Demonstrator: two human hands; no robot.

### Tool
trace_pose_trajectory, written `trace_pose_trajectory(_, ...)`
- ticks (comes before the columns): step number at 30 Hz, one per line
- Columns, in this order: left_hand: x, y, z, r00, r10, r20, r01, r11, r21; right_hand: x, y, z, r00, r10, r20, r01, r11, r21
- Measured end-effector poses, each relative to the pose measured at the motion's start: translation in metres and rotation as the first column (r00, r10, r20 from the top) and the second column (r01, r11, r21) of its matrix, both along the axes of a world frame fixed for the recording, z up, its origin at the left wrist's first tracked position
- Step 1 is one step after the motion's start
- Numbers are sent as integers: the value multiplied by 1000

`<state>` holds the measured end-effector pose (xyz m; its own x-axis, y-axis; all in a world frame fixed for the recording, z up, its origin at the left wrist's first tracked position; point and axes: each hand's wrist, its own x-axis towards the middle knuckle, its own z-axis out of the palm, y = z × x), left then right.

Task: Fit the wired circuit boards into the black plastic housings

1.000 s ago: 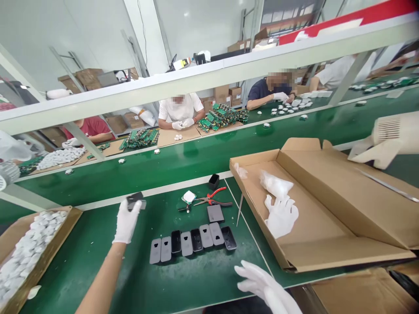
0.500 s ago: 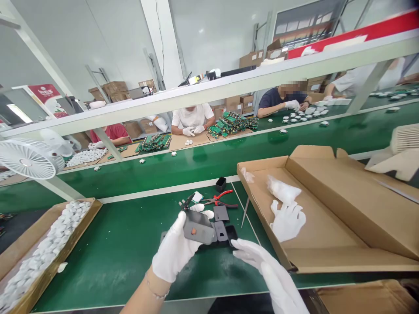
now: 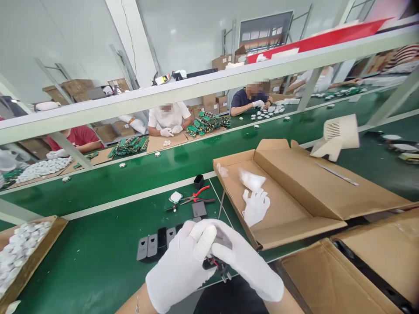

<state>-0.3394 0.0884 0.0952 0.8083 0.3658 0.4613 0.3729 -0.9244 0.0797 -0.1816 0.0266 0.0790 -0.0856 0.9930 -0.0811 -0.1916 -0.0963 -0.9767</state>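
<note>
My left hand point(image 3: 183, 261) and my right hand point(image 3: 245, 261), both in white gloves, are closed together around a dark plug housing point(image 3: 223, 271). Its metal prongs point down toward the table's front edge, and a bit of red wire shows beside them. The fingers cover most of the housing. To the left of the hands is a row of several dark grey plastic casings point(image 3: 152, 245), partly hidden by my left glove. Just beyond the hands lies another grey casing point(image 3: 199, 209). Red-handled pliers point(image 3: 198, 199) rest behind it, beside a small white module point(image 3: 176, 197).
A black open cup point(image 3: 198, 181) stands near the pliers. Tweezers point(image 3: 221, 205) lean by an open cardboard box point(image 3: 298, 237) holding a white glove point(image 3: 257, 207) and a plastic bag. At left, a carton point(image 3: 60, 224) holds white parts. Co-workers sit across the green conveyor point(image 3: 173, 163).
My right hand has come over to join the left on the plug housing. The housing has been turned, its prongs now facing down toward me. The view has swung to the right.
</note>
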Motion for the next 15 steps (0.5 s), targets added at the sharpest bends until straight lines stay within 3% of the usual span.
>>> trace_pose_trajectory(3, -1, -1, -5, 996, 36, 83, -15, 971, -240, 0, 1, -4, 994, 34, -100, -28, 997, 65)
trace_pose_trajectory(5, -3, -1, -12, 989, 67, 134, -19, 945, -326, 2, -1, -9, 992, 22, -124, -10, 996, 90)
trace_pose_trajectory(10, -3, 1, -20, 984, 77, 161, -34, 967, -252, 6, -5, -10, 998, -38, -58, 43, 995, 88)
trace_pose_trajectory(15, 3, 4, -18, 987, 61, 149, -23, 969, -245, 3, 4, 4, 999, 28, -17, -28, 999, 16)
